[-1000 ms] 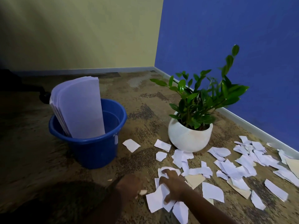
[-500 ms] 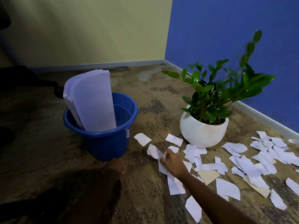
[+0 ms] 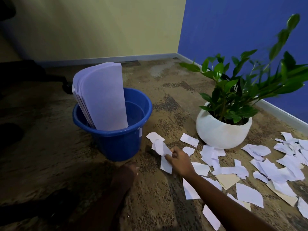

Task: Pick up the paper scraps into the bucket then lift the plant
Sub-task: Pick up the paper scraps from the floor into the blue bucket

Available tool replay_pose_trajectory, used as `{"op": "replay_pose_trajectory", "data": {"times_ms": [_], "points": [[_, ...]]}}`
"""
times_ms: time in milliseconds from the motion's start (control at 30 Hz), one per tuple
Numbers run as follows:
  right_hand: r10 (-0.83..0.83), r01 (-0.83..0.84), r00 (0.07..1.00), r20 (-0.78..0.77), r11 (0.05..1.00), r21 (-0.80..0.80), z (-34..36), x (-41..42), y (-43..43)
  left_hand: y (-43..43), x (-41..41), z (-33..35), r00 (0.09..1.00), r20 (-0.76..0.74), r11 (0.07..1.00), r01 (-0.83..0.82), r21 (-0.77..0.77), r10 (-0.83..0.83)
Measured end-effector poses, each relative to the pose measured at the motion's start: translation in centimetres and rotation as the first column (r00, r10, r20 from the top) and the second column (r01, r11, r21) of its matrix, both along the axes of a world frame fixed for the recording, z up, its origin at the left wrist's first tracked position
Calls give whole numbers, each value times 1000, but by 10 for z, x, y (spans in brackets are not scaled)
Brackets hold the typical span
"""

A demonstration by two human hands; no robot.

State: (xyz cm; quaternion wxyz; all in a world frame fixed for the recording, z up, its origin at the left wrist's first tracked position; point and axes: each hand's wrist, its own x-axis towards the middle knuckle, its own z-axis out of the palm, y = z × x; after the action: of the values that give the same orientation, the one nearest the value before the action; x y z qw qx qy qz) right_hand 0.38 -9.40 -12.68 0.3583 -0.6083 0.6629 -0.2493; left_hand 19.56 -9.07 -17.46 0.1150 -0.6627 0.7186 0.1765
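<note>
A blue bucket point(image 3: 120, 144) stands on the carpet left of centre, with a curled stack of white sheets point(image 3: 101, 97) upright inside it. My right hand point(image 3: 180, 160) is just right of the bucket's base, shut on a few white paper scraps point(image 3: 162, 151) held above the floor. Shadow covers my left hand point(image 3: 129, 169), which is low in front of the bucket, and its fingers are unclear. Several more loose scraps point(image 3: 275, 164) litter the floor on the right. The green plant point(image 3: 233, 90) sits in a round white pot point(image 3: 221, 132) behind them.
A yellow wall and a blue wall point(image 3: 233, 30) meet in the corner behind, with grey skirting along both. A dark chair base with a caster point(image 3: 66, 87) stands at the left, behind the bucket. One tan scrap point(image 3: 226, 180) lies among the white ones.
My right hand closed on scraps on the floor, lifted them and carried them left toward the bucket. My left hand shifted forward toward the bucket's base.
</note>
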Motion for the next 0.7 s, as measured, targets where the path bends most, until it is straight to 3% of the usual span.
{"op": "replay_pose_trajectory", "data": {"times_ms": [100,200,333,433,500,633,700], "points": [[-55,57,997,47,997,-53,13,-3,-6,-6,-3,0,999,20,999,39,11,-40],[-84,93,994,76,988,-124,35,-6,-14,-7,-5,5,999,-1,992,42,119,-42],[-102,154,976,194,948,-279,82,-2,-23,3,-22,36,985,-142,994,105,41,-98],[-139,250,940,310,901,-354,119,7,-35,14,-42,74,935,-258,963,203,-178,-245],[-138,300,898,417,887,-352,138,17,-44,19,-52,105,891,-335,915,177,-363,-305],[-118,294,849,515,916,-273,159,43,-60,18,-50,168,826,-407,728,5,-685,-389],[-125,263,833,540,946,-188,163,56,-63,6,-37,190,823,-454,656,-138,-742,-341]]}}
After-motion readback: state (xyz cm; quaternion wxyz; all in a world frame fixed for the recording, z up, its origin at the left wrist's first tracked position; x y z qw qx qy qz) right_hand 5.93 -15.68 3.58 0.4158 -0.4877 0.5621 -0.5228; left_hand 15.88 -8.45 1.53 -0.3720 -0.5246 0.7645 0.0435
